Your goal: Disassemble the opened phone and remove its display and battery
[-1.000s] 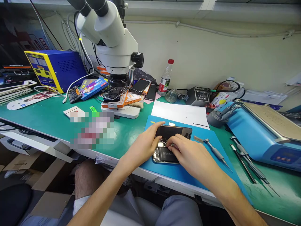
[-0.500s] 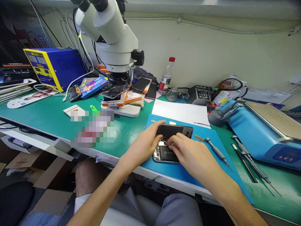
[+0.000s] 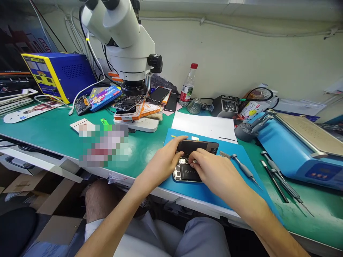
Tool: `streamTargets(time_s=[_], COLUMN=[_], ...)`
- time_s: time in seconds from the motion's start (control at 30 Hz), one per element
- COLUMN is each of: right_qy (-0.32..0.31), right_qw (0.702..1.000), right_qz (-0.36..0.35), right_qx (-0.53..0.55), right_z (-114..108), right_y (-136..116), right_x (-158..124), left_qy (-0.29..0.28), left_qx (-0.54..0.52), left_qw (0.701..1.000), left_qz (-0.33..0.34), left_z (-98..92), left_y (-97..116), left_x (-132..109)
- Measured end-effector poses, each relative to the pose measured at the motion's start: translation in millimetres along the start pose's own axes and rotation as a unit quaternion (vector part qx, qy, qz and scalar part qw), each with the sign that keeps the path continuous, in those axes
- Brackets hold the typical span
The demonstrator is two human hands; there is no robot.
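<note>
An opened phone [image 3: 189,172] lies on the blue mat [image 3: 198,194], its battery and inner parts showing. Its dark screen part [image 3: 197,145] is raised behind it. My left hand [image 3: 167,157] holds the left end of that screen part, fingers behind it and thumb in front. Over the phone's inside, my right hand [image 3: 211,166] has thumb and index finger pinched near the battery's upper edge; whatever they grip is too small to make out. A grey screwdriver [image 3: 245,169] rests to the right on the mat.
A microscope [image 3: 125,46] stands at the back left beside stacked phones. White paper [image 3: 203,125], a bottle [image 3: 187,87] and a small glass jar [image 3: 195,106] are behind the mat. A blue machine [image 3: 297,153] and more tools [image 3: 281,176] sit at the right.
The whole view has shifted slightly. Both hands keep nearly the same places on the phone, with my right fingers bent at the same spot.
</note>
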State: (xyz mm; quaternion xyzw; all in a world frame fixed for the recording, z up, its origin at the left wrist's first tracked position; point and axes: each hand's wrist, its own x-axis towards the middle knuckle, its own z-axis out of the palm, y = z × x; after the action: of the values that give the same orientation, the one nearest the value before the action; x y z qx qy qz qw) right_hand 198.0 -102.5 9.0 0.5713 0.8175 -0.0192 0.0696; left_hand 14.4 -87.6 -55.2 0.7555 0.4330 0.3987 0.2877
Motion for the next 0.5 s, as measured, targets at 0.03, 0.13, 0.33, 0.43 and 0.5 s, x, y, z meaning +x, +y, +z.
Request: streamTargets(time_s=[0.03, 0.13, 0.33, 0.43, 0.5], right_qy=[-0.001, -0.002, -0.008, -0.009, -0.009], right_qw=[1.000, 1.000, 1.000, 1.000, 1.000], right_qz=[0.000, 0.006, 0.005, 0.008, 0.008], right_qx=[0.000, 0.000, 0.009, 0.010, 0.013], right_z=[-0.1, -1.5, -5.7, -5.5, -4.4], right_y=[0.6, 0.6, -1.8, -0.7, 0.7], right_x=[0.2, 0.9, 2.5, 2.7, 2.8], left_qy=[0.000, 0.001, 0.001, 0.000, -0.001], left_qx=[-0.001, -0.003, -0.005, -0.006, -0.007], left_qw=[1.000, 1.000, 1.000, 1.000, 1.000], left_qz=[-0.001, 0.000, 0.001, -0.003, -0.005], left_z=[0.0, 0.4, 0.8, 0.5, 0.3], left_y=[0.1, -0.6, -1.4, -0.5, -0.2], left_x=[0.1, 0.2, 0.0, 0.1, 0.4])
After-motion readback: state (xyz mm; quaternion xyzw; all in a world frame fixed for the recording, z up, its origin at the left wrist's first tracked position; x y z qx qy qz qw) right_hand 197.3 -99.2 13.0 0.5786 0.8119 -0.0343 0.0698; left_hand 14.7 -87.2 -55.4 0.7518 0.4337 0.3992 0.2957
